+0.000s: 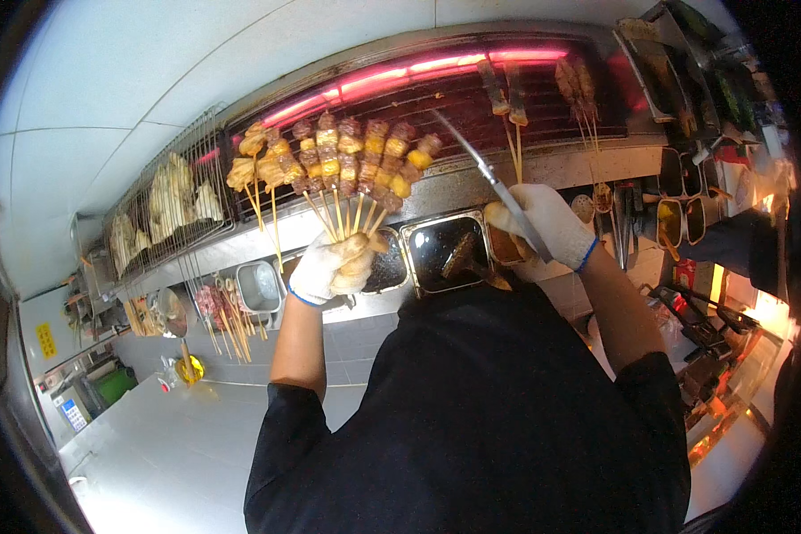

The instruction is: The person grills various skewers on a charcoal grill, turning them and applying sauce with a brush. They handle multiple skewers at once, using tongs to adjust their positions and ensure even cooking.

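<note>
My left hand (337, 267), in a white glove with a blue cuff, grips a fan of wooden skewers (339, 217). The skewers bear brown meat chunks and yellow pieces (364, 157), held over the near part of a glowing grill (440, 110). In my gloved right hand (547, 220) are long metal tongs or scissors (490, 177), slanting up and left towards the grill; which tool it is, I cannot tell. A metal pan of dark sauce (448, 250) with a brush (470, 260) in it lies between the hands. Two more skewers (256, 157) of pale food are beside the fan.
Dark skewered pieces (519, 97) and other skewers (577, 87) lie at the grill's right. A wire grilling basket (167, 200) holds pale food at left. Raw meat skewers (223, 310) stand by a small metal pan (259, 286). Small sauce containers (669, 217) and flames (767, 317) are at right.
</note>
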Demonstrator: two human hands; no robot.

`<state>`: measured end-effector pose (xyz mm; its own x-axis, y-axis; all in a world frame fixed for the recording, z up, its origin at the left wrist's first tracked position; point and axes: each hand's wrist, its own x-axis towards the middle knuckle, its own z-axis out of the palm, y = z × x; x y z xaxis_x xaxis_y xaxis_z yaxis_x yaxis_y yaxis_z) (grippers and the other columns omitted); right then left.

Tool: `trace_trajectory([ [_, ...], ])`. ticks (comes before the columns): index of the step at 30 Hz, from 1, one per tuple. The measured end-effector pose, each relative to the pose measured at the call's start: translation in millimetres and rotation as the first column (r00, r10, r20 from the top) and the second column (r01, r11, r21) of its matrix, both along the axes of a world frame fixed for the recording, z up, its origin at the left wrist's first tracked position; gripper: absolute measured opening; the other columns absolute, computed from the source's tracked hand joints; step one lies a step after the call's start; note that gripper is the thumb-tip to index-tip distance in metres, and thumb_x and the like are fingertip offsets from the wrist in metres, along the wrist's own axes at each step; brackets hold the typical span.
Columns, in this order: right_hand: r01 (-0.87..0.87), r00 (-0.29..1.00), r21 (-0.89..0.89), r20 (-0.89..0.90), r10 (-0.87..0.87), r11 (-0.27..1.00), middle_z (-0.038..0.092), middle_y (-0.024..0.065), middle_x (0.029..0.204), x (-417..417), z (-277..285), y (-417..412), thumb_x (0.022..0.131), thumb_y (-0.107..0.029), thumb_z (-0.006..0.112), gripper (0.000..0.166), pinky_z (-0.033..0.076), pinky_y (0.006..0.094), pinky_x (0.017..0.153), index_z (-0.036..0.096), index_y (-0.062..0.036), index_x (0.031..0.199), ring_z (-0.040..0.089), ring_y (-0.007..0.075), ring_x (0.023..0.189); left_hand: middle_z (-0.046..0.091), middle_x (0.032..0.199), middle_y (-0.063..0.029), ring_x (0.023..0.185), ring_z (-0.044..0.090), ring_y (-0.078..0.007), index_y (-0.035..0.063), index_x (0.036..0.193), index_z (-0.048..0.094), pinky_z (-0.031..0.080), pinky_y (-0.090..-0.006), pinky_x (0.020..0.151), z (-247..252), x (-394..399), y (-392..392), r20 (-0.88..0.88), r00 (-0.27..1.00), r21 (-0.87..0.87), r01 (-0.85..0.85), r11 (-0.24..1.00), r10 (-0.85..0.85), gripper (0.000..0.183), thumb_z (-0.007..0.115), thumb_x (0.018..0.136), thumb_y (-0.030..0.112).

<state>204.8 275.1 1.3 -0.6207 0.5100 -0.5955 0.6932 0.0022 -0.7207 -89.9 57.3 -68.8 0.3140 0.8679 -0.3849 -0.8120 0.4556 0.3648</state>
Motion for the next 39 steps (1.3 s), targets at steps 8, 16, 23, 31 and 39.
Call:
trace_trajectory([
  [8, 0.348, 0.888, -0.330, -0.186, -0.422, 0.878, 0.059, 0.0033, 0.075, 33, -19, -23, 0.101, -0.032, 0.063, 0.033, 0.046, 0.0289, 0.054, 0.061, 0.0005, 0.103, 0.054, 0.0120, 0.059, 0.041, 0.062, 0.0036, 0.043, 0.034, -0.0068, -0.0051, 0.124, 0.059, 0.025, -0.0227, 0.037, 2, 46, 71, -0.032, 0.969, 0.022, -0.244, 0.969, 0.245, 0.036, 0.054, 0.106, 0.026],
  [16, 0.360, 0.907, -0.418, -0.052, -0.418, 0.834, 0.059, 0.0029, 0.071, 42, -19, -67, 0.095, -0.033, 0.069, 0.034, 0.048, 0.0272, 0.052, 0.058, -0.0016, 0.095, 0.058, 0.0116, 0.058, 0.045, 0.071, 0.0008, 0.052, 0.034, -0.0065, -0.0045, 0.132, 0.052, 0.027, -0.0212, 0.043, -24, 64, 90, 0.155, 0.958, -0.028, -0.241, 0.970, 0.242, 0.044, 0.053, 0.107, 0.031],
  [23, 0.024, 0.983, 0.322, 0.163, -0.081, 0.946, 0.068, 0.0217, 0.076, 4, -3, -54, 0.082, -0.058, 0.077, 0.067, 0.054, 0.0451, 0.066, 0.061, 0.0048, 0.096, 0.071, 0.0361, 0.074, 0.069, 0.099, -0.0168, 0.070, 0.065, -0.0185, -0.0016, 0.131, 0.054, 0.054, -0.0257, 0.056, -31, 59, 83, 0.132, 0.957, -0.134, -0.242, 0.961, 0.259, 0.044, 0.052, 0.106, 0.035],
  [31, -0.095, 0.948, 0.412, 0.316, -0.045, 0.906, 0.069, 0.0246, 0.094, -39, 3, -57, 0.088, -0.041, 0.071, 0.050, 0.058, 0.0464, 0.074, 0.062, 0.0055, 0.102, 0.072, 0.0390, 0.086, 0.071, 0.096, -0.0174, 0.070, 0.073, -0.0266, 0.0007, 0.112, 0.061, 0.061, -0.0329, 0.053, -20, 74, 76, -0.328, 0.826, -0.208, -0.536, 0.818, 0.458, 0.019, 0.059, 0.102, 0.016],
  [39, -0.096, 0.935, 0.540, 0.337, -0.110, 0.836, 0.070, 0.0199, 0.093, -45, -8, -70, 0.086, -0.042, 0.075, 0.050, 0.060, 0.0433, 0.071, 0.061, 0.0026, 0.104, 0.073, 0.0347, 0.084, 0.067, 0.081, -0.0072, 0.060, 0.062, -0.0159, 0.0041, 0.104, 0.063, 0.049, -0.0254, 0.050, -23, 62, 72, -0.185, 0.866, -0.215, -0.497, 0.840, 0.465, 0.012, 0.058, 0.102, 0.015],
])
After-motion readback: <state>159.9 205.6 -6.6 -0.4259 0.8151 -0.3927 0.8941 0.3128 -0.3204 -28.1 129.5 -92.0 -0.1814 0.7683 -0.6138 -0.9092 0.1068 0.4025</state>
